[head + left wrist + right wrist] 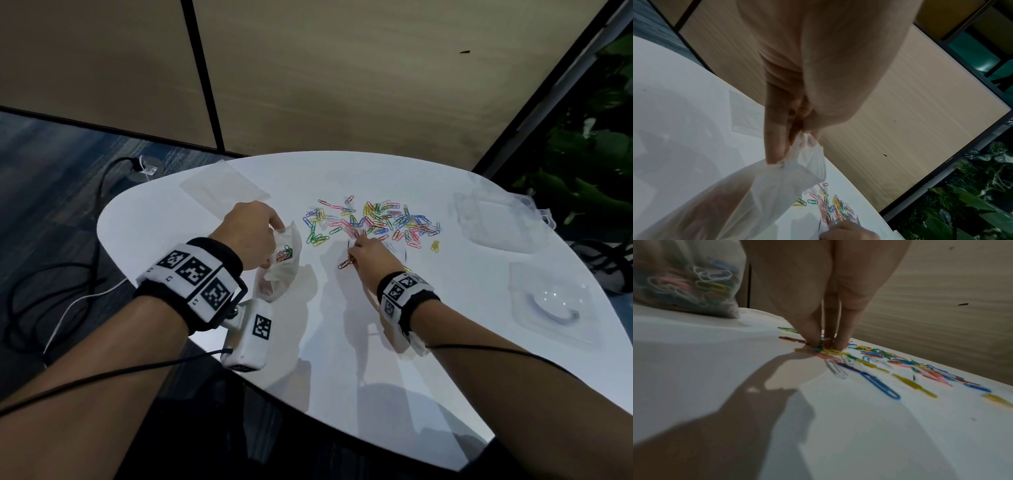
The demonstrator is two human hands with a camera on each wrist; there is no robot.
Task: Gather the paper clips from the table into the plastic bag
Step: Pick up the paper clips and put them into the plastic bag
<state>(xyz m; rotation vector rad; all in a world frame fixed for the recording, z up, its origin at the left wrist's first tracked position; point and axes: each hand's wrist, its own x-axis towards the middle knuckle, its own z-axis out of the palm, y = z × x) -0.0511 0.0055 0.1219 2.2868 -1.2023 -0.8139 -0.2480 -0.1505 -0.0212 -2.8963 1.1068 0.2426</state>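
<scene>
Head view: paper clips just beyond right hand.

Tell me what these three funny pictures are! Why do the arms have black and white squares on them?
A person wears three cameras: one on the head, one on each wrist. The squared bands hold the wrist cameras. The big picture looks down at a white table. The left hand pinches a plastic bag open; some clips are already inside. The right hand pinches colourful paper clips from the pile. The other two pictures look along each hand's fingers. Clear plastic trays sit on the right.
</scene>
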